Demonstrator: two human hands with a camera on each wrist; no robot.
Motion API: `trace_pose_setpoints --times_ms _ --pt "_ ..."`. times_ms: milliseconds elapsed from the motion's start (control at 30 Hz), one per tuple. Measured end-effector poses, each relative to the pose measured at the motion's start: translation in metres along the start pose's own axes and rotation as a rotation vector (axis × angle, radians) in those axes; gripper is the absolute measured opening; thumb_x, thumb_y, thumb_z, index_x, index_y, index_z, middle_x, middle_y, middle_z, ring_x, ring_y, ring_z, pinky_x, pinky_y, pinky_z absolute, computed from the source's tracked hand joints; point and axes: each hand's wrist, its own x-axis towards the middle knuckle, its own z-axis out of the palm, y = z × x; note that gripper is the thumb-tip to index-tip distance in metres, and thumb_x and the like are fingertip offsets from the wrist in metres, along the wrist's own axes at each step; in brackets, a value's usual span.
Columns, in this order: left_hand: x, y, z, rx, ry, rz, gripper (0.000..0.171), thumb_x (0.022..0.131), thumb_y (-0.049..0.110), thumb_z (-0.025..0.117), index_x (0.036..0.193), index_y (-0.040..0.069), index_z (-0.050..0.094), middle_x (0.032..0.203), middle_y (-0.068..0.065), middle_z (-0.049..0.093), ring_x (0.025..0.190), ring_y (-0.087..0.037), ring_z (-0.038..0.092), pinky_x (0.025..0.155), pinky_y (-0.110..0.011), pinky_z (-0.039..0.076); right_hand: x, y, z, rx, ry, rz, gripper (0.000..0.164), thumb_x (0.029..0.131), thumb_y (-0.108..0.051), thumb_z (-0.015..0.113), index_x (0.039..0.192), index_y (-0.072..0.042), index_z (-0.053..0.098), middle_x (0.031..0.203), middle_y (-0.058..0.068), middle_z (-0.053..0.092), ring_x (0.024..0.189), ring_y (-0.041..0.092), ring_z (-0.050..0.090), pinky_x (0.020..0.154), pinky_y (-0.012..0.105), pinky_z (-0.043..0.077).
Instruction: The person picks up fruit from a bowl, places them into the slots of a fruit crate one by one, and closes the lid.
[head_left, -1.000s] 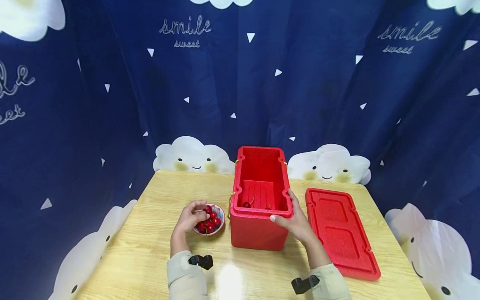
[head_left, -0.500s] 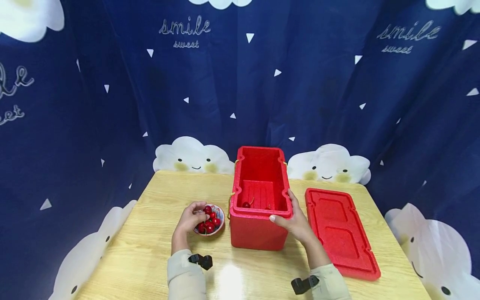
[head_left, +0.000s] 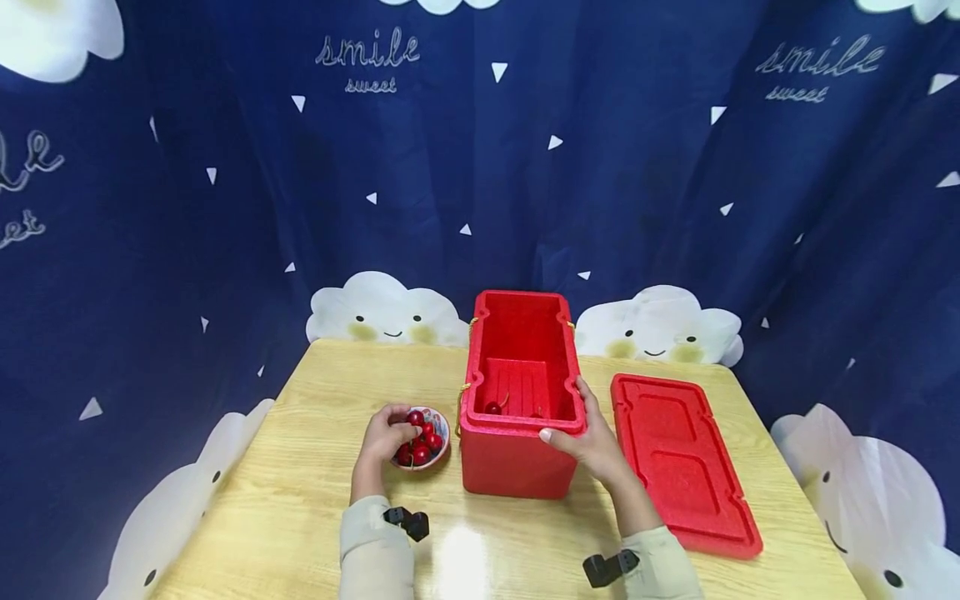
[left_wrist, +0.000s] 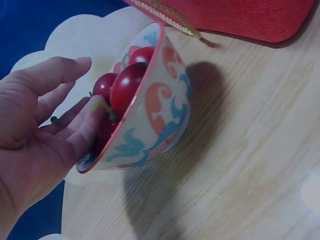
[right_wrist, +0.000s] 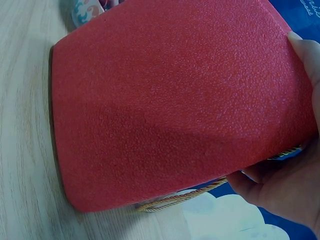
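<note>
Where the cherries (left_wrist: 129, 87) lie: in the patterned bowl (left_wrist: 167, 95), left of the red box (head_left: 517, 467), just right of the left hand (head_left: 383, 437), the nearer one.
Left hand: its fingers (left_wrist: 62, 71) are held apart over the bowl, and cherries are touched; whether one is pinched cannot be told.
Right hand (head_left: 597, 446): the box's near right corner is gripped, thumb (head_left: 558, 439) on the rim (head_left: 498, 425).
Red box: uncovered on the desk (head_left: 322, 392), its long axis laid from near to far.
</note>
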Motion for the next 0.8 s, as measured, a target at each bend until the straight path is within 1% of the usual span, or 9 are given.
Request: trace_pose_setpoints --times_ms 100,200,300,367,433,500,667,800 --pt "-0.001 -0.002 0.001 0.018 0.056 -0.007 0.046 0.074 -0.003 0.068 0.117 -0.009 0.054 0.112 -0.026 0.055 0.1 -0.033 0.055 0.086 -0.042 0.044 -0.001 -0.003 0.002 0.014 -0.004 0.003 0.103 0.073 -0.009 0.076 0.149 -0.013 0.006 0.145 0.017 0.025 0.127 0.04 0.03 0.088 0.041 0.045" --pt "-0.002 -0.003 0.003 0.029 0.104 -0.011 0.045 0.072 -0.003 0.069 0.115 -0.009 0.055 0.11 -0.026 0.057 0.1 -0.034 0.054 0.087 -0.044 0.043 0.001 0.005 0.002 0.002 -0.005 -0.014 0.103 0.074 -0.012 0.076 0.149 -0.015 0.005 0.146 0.015 0.025 0.127 0.038 0.032 0.088 0.039 0.045" --pt "-0.001 -0.004 0.006 0.029 0.117 -0.005 0.045 0.072 -0.003 0.071 0.114 -0.009 0.056 0.109 -0.026 0.057 0.1 -0.035 0.054 0.086 -0.045 0.044 0.004 0.014 0.001 -0.013 0.003 -0.039 0.102 0.075 -0.014 0.076 0.149 -0.018 0.006 0.146 0.013 0.026 0.126 0.035 0.033 0.088 0.038 0.045" --pt "0.001 -0.005 0.009 0.032 0.118 -0.004 0.045 0.071 -0.003 0.072 0.113 -0.008 0.056 0.108 -0.025 0.058 0.1 -0.034 0.054 0.085 -0.044 0.045 0.005 0.016 0.0 -0.016 0.009 -0.045 0.102 0.074 -0.014 0.076 0.149 -0.02 0.007 0.145 0.012 0.027 0.126 0.035 0.034 0.087 0.038 0.046" --pt "0.002 -0.006 0.013 0.043 0.123 -0.004 0.045 0.071 -0.003 0.072 0.113 -0.008 0.057 0.108 -0.025 0.059 0.1 -0.033 0.055 0.085 -0.043 0.045 0.004 0.012 0.0 -0.006 0.013 -0.035 0.103 0.073 -0.012 0.077 0.149 -0.02 0.008 0.144 0.01 0.029 0.125 0.035 0.034 0.086 0.038 0.046" --pt "0.002 -0.006 0.015 0.061 0.134 -0.005 0.045 0.071 -0.003 0.072 0.113 -0.008 0.057 0.107 -0.024 0.059 0.1 -0.033 0.055 0.085 -0.043 0.045 0.002 0.006 0.001 0.004 0.008 -0.024 0.103 0.073 -0.01 0.076 0.149 -0.017 0.007 0.144 0.012 0.029 0.126 0.038 0.033 0.087 0.039 0.046" --pt "0.003 -0.007 0.02 0.101 0.17 -0.019 0.042 0.071 -0.002 0.072 0.111 -0.007 0.059 0.105 -0.024 0.061 0.099 -0.033 0.055 0.085 -0.044 0.045 -0.005 -0.01 0.003 -0.01 0.001 -0.012 0.101 0.074 -0.007 0.074 0.148 -0.01 0.005 0.144 0.016 0.027 0.125 0.038 0.033 0.088 0.04 0.045" --pt "0.006 -0.006 0.024 0.125 0.215 -0.04 0.039 0.072 -0.001 0.073 0.109 -0.006 0.061 0.103 -0.022 0.062 0.098 -0.033 0.057 0.087 -0.043 0.045 -0.007 -0.013 0.004 -0.018 0.0 -0.009 0.1 0.074 -0.006 0.073 0.148 -0.009 0.005 0.144 0.016 0.027 0.124 0.036 0.035 0.088 0.039 0.045"
